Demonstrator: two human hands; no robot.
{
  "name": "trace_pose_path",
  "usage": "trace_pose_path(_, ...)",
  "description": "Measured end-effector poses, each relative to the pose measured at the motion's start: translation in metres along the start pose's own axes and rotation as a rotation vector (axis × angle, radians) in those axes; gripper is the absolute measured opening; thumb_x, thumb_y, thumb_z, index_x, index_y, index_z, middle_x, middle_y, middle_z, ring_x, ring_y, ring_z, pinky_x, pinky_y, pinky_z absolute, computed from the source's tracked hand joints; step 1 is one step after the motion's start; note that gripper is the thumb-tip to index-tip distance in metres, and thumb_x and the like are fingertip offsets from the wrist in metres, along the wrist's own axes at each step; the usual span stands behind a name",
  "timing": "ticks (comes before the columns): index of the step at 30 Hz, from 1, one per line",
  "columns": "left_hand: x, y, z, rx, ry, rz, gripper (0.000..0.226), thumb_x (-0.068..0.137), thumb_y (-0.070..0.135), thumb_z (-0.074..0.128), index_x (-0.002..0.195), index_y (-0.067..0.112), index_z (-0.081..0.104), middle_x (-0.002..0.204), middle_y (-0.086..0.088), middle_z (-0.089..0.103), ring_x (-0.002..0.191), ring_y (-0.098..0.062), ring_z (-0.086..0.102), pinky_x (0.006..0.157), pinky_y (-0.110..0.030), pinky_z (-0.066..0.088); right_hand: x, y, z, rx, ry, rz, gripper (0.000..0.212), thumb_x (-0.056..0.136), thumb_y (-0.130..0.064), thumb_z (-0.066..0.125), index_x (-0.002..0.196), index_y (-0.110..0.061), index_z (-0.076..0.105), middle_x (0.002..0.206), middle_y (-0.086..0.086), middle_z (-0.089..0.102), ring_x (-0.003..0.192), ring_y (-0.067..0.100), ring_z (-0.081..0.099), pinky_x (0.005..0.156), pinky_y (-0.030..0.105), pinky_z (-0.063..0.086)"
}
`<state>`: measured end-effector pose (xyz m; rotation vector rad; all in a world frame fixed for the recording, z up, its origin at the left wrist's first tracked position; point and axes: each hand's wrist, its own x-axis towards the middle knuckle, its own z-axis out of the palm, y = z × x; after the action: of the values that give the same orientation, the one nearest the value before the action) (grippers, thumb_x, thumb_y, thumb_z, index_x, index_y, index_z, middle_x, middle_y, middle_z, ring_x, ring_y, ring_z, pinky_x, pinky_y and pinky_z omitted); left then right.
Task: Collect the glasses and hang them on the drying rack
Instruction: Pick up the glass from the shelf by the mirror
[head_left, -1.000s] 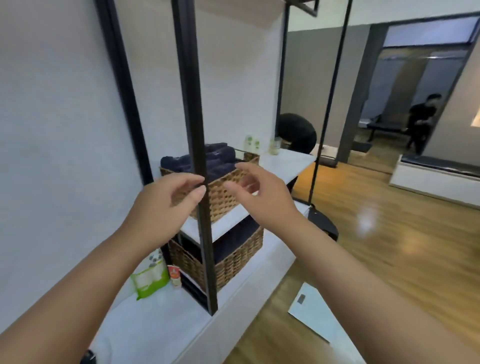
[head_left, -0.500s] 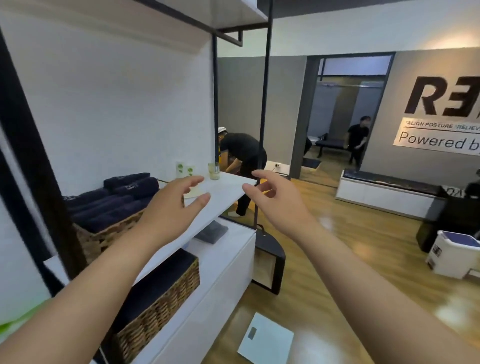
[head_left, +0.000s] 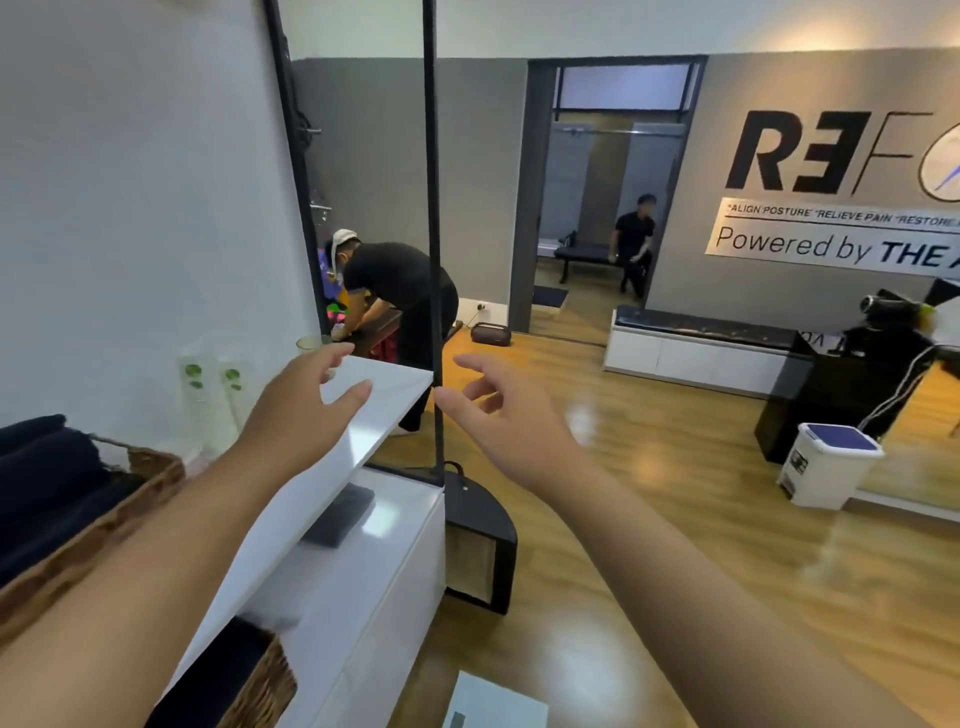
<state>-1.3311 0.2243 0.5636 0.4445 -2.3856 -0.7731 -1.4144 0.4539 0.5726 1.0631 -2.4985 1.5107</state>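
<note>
My left hand (head_left: 298, 415) reaches out over the white shelf (head_left: 363, 415), fingers spread and slack, grasping nothing. My right hand (head_left: 511, 421) hangs in the air just right of the black upright post (head_left: 434, 234), fingers loosely parted, also bare of anything. A glass (head_left: 310, 344) stands at the far end of the shelf close to the white wall, just beyond my left fingertips and apart from them; only its pale greenish rim shows clearly. Beside it, nearer me along the wall, stand two clear packs with green dots (head_left: 210, 395); I cannot tell what is in them. At the left edge a wicker basket (head_left: 150, 475) on the shelf holds folded dark blue towels (head_left: 47, 467). Below the shelf, a second wicker basket (head_left: 260, 686) sits on the white cabinet (head_left: 374, 597) with dark cloth inside. A flat dark pad (head_left: 340, 514) lies on the cabinet top under the shelf edge.
</note>
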Motion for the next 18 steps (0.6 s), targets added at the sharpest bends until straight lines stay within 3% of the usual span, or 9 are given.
trace_pose_path(6, 0.092, -0.036, 0.068, 0.053, -0.021, -0.030, 0.056, 0.095, 0.050, 0.064, 0.146, 0.035, 0.048, 0.143, 0.003, 0.057, 0.124, -0.019, 0.056, 0.093, -0.037, 0.047, 0.104, 0.060, 0.010, 0.018, -0.053, 0.022, 0.057, 0.095, -0.060, 0.063, 0.147, -0.043, 0.049, 0.104, -0.019, 0.064, 0.093, 0.003, 0.061, 0.064, 0.015, 0.047)
trace_pose_path(11, 0.150, -0.073, 0.105, 0.094, 0.035, -0.136, 0.057, 0.093, 0.052, 0.064, 0.146, 0.037, 0.048, 0.143, 0.006, 0.056, 0.124, -0.015, 0.055, 0.097, -0.035, 0.047, 0.205, 0.112, 0.043, 0.036, -0.118, -0.019, 0.058, 0.094, -0.062, 0.063, 0.146, -0.040, 0.051, 0.109, -0.015, 0.067, 0.093, 0.006, 0.064, 0.071, 0.022, 0.057)
trace_pose_path(15, 0.192, -0.109, 0.119, 0.132, 0.128, -0.266, 0.060, 0.091, 0.049, 0.068, 0.146, 0.033, 0.048, 0.145, 0.004, 0.054, 0.126, -0.017, 0.053, 0.096, -0.030, 0.042, 0.277, 0.141, 0.085, 0.099, -0.238, -0.020, 0.062, 0.092, -0.066, 0.063, 0.147, -0.040, 0.052, 0.116, -0.015, 0.067, 0.104, 0.007, 0.064, 0.086, 0.036, 0.061)
trace_pose_path(18, 0.222, -0.144, 0.132, 0.134, 0.175, -0.395, 0.071, 0.089, 0.048, 0.071, 0.151, 0.030, 0.042, 0.151, 0.001, 0.046, 0.133, -0.021, 0.049, 0.097, -0.028, 0.038, 0.319, 0.154, 0.123, 0.144, -0.320, -0.010, 0.060, 0.093, -0.062, 0.064, 0.147, -0.039, 0.051, 0.125, -0.013, 0.064, 0.116, 0.010, 0.060, 0.089, 0.032, 0.055)
